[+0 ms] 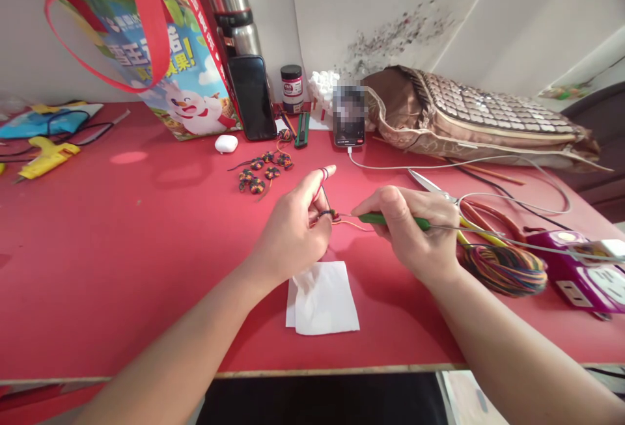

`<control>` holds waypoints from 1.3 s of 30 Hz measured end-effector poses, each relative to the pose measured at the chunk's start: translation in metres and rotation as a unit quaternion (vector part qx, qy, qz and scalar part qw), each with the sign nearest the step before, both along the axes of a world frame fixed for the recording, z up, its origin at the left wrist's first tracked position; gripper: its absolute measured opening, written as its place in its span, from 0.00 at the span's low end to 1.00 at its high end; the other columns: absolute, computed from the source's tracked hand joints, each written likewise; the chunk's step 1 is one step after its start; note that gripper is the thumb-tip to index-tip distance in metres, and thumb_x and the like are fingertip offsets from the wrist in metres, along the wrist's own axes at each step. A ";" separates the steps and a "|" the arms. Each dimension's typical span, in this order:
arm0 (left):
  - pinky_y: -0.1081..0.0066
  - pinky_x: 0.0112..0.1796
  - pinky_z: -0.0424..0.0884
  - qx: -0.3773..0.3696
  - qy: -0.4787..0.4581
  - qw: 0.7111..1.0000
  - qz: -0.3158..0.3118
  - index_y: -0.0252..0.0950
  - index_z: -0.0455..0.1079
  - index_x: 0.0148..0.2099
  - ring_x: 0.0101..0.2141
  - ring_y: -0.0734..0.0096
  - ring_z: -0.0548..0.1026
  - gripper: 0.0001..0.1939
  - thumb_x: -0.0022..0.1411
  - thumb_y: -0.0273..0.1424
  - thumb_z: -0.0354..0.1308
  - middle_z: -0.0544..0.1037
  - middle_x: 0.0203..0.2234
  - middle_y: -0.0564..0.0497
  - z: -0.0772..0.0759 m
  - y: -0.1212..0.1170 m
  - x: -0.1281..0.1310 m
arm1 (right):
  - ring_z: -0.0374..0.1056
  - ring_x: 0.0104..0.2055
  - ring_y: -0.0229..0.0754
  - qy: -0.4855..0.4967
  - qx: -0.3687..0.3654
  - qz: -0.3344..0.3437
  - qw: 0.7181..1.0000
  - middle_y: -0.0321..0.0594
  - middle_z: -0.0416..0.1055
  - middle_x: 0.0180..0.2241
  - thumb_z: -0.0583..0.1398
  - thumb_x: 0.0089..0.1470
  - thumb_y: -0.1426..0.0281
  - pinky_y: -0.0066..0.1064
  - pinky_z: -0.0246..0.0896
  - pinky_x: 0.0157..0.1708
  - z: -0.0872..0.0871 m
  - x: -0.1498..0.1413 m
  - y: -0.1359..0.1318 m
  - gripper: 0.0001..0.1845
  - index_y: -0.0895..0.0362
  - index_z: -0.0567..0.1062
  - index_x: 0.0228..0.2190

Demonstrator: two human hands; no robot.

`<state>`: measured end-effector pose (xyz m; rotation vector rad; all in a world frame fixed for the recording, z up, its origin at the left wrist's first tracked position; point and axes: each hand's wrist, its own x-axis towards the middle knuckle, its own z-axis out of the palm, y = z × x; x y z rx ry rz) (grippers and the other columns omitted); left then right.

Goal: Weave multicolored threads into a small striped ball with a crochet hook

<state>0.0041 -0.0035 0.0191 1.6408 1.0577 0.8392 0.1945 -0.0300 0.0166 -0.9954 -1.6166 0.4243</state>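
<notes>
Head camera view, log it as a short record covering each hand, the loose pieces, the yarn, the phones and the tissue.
Left hand: pinches a small multicolored crochet piece; reddish yarn strand loops one finger
Right hand: grips green-handled crochet hook, shaft toward the piece
Loose pieces: small, multicolored, on the red tabletop beyond the left hand
Yarn: variegated skein beside purple power strip
Phones: dark-screened smartphone beside shopping bag; another smartphone, cable attached
Tissue: white, folded, near the table's front edge
</notes>
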 end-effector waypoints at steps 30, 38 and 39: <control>0.73 0.27 0.68 -0.074 -0.287 0.952 0.075 0.34 0.63 0.75 0.26 0.75 0.70 0.40 0.63 0.22 0.68 0.73 0.28 0.58 0.005 -0.002 0.013 | 0.73 0.31 0.45 -0.271 0.263 -0.069 0.923 0.44 0.78 0.32 0.63 0.73 0.72 0.35 0.71 0.31 -0.029 -0.015 0.003 0.13 0.62 0.76 0.56; 0.67 0.31 0.71 -0.004 -0.208 0.977 0.050 0.43 0.67 0.75 0.28 0.72 0.69 0.37 0.66 0.26 0.67 0.74 0.30 0.56 0.004 -0.002 0.004 | 0.74 0.29 0.43 -0.109 0.161 -0.037 0.980 0.42 0.80 0.33 0.61 0.75 0.68 0.34 0.72 0.31 -0.024 -0.019 -0.010 0.09 0.53 0.80 0.51; 0.67 0.31 0.71 -0.005 -0.202 0.978 0.050 0.42 0.66 0.75 0.28 0.72 0.69 0.38 0.66 0.26 0.67 0.74 0.31 0.56 0.004 -0.001 0.004 | 0.73 0.29 0.42 -0.093 0.148 -0.032 0.984 0.42 0.80 0.32 0.61 0.75 0.67 0.33 0.71 0.30 -0.022 -0.019 -0.010 0.09 0.53 0.81 0.50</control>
